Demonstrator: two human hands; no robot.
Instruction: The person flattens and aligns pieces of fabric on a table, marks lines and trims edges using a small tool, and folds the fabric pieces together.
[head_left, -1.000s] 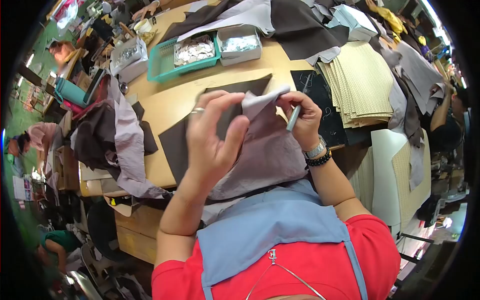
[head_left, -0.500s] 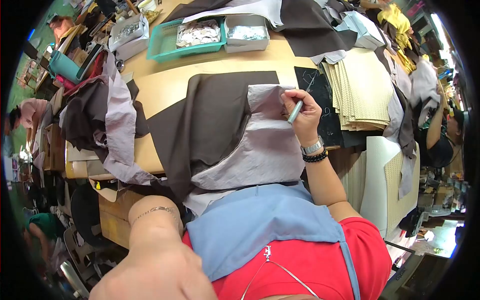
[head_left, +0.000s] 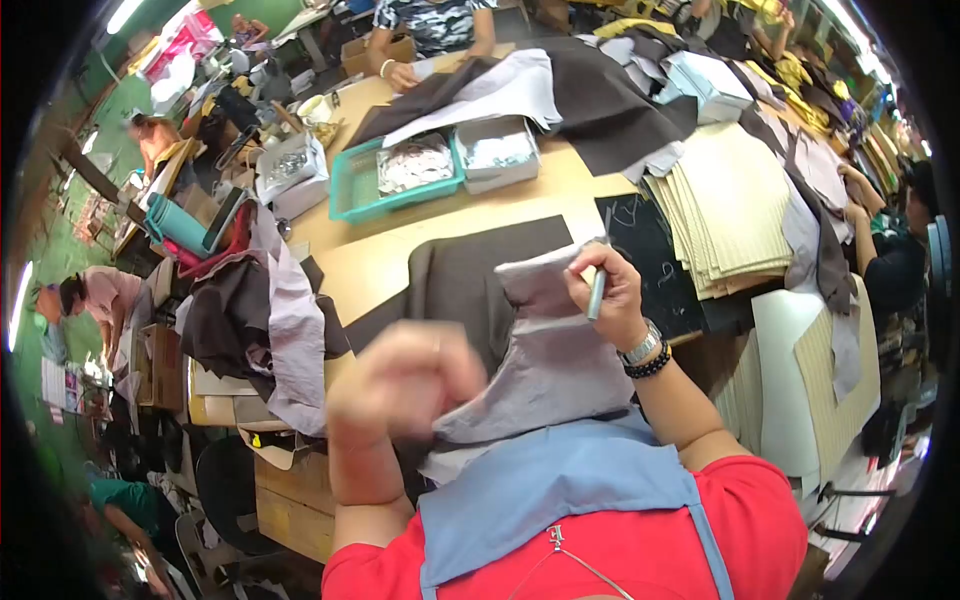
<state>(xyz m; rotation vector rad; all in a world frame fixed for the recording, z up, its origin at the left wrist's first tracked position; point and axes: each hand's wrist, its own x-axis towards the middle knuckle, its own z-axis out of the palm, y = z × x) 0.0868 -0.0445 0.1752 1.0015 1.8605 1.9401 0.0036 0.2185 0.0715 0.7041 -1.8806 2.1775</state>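
Observation:
My right hand [head_left: 608, 290] is closed around a grey-green pen-like tool [head_left: 596, 294], its fingertips at the upper right corner of a mauve cloth [head_left: 560, 365]. That cloth lies over the table edge, reaching my blue apron. Dark brown fabric [head_left: 460, 275] spreads under and left of it. My left hand [head_left: 410, 380] is smeared by motion above the cloth's lower left side; whether its fingers hold anything cannot be seen.
A teal basket [head_left: 350, 190] and white boxes [head_left: 497, 176] stand on the table [head_left: 375, 245]. Crumpled fabric [head_left: 300, 340] lies left, cream textured sheets [head_left: 735, 200] right. Co-workers [head_left: 435, 30] are across the table and at the far right [head_left: 895, 255].
My left hand went down near the camera at lower left, then came back up over the cloth. My right hand keeps the pen-like tool at the cloth's corner. The view has shifted.

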